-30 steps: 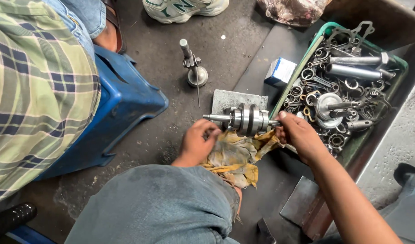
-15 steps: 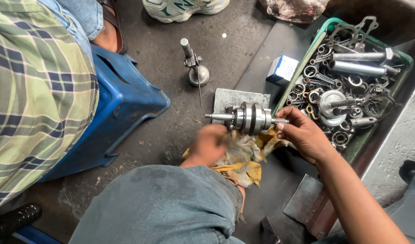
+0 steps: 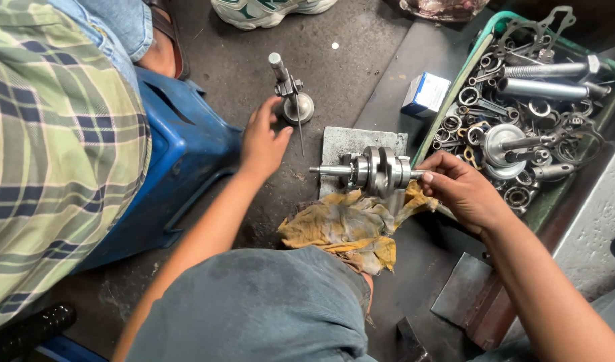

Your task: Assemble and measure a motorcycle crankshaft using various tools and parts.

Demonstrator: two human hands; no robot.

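Right hand (image 3: 463, 190) pinches one shaft end of a steel crankshaft (image 3: 378, 171), fingers closed on it, holding it level above a grey metal plate (image 3: 344, 142) and a dirty yellow rag (image 3: 344, 228) on the floor. Left hand (image 3: 264, 137) is well apart from the right — fingers spread, not gripping, fingertips at the base of an upright metal stand with a thin needle rod (image 3: 290, 100); can't tell if they actually touch it. Blue plastic stool (image 3: 180, 161) just left of that hand. Green tray (image 3: 555, 194) to the right, packed with bearings, rings, wrenches and shafts — right hand sits at its near edge. Small blue-and-white box (image 3: 424, 94) near the tray's left rim. Another person's plaid shirt (image 3: 52, 154) fills the left side; a sneaker (image 3: 267, 10) at top.
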